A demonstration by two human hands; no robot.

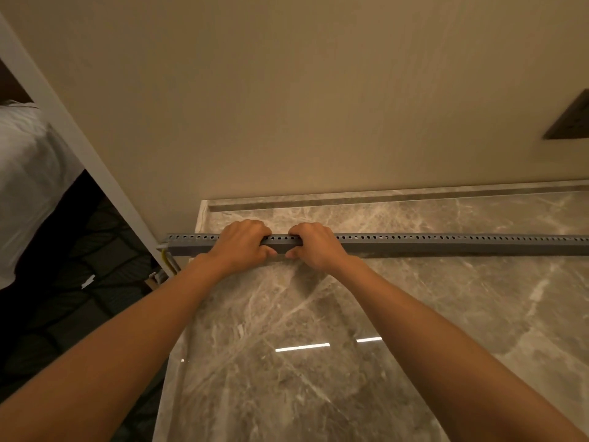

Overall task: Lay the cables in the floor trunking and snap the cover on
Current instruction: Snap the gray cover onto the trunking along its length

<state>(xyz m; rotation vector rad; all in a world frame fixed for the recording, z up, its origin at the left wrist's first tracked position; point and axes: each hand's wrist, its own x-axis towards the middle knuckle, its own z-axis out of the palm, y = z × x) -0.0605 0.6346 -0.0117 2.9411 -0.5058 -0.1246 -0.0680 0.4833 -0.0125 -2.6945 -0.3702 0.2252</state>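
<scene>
A long grey trunking (414, 245) is laid on the marble floor (318, 330), its long axis running left to right across the view, roughly parallel to the beige wall (287, 106) and set a little in front of the stone skirting ledge (350, 199) at the wall's foot. Its left end is seen near the white door frame (95, 161), and its right end passes out of the picture at the right edge. A row of small slots is shown along its upper face over the whole visible length. The left hand (240, 247) is closed over the trunking, the fingers curled across the top and the thumb tucked against the near side. The right hand (314, 245) is clamped on it in the same way, just beside the left, with a short bare stretch of trunking left between the two grips. Both forearms are stretched forward from the lower corners. A yellow cable (166, 258) is glimpsed at the floor below the trunking's left end, beside the door frame; whether it enters the trunking cannot be told. A dark plate (570, 119) is mounted on the wall at the right.
</scene>
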